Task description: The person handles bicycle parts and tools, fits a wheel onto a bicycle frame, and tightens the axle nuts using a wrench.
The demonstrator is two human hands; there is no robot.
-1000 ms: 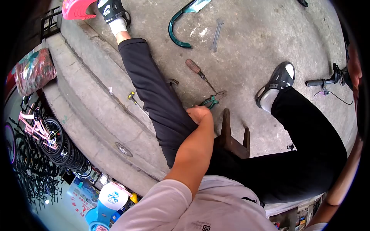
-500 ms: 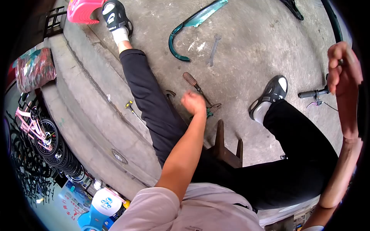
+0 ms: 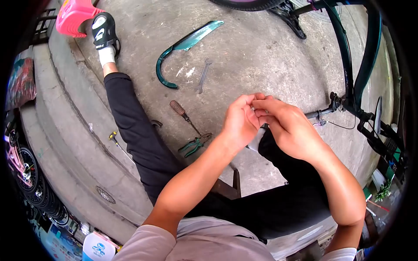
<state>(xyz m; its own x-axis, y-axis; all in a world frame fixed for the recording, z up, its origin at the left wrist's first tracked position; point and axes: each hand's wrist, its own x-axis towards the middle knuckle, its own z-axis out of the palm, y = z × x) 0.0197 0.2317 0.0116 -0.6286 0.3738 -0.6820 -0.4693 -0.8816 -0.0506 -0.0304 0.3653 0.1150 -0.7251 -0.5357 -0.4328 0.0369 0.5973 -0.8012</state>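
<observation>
My left hand (image 3: pixel 240 119) and my right hand (image 3: pixel 295 129) meet in front of me above the floor, fingertips touching. Both have their fingers curled and pressed together; whatever may be between them is hidden. Beneath and to the left lie green-handled pliers (image 3: pixel 191 146) and a screwdriver with a worn brown handle (image 3: pixel 177 107). Farther out is a metal wrench (image 3: pixel 203 77). Beyond it rests a curved dark green guard-like piece (image 3: pixel 164 61) with a lighter flat end. Neither hand touches these things.
A dark green bicycle frame (image 3: pixel 369 65) with handlebar and cables stands at right. A pink plastic stool (image 3: pixel 73 18) is at upper left, by my foot. Concrete steps (image 3: pixel 78 126) run along the left, with a yellow-and-black handled tool (image 3: pixel 113 136) on them. Bicycles (image 3: pixel 27 172) stand beyond.
My right hand has come in from the far right and met my left, which has moved right, away from the screwdriver and pliers. The view has turned right, showing more bicycle.
</observation>
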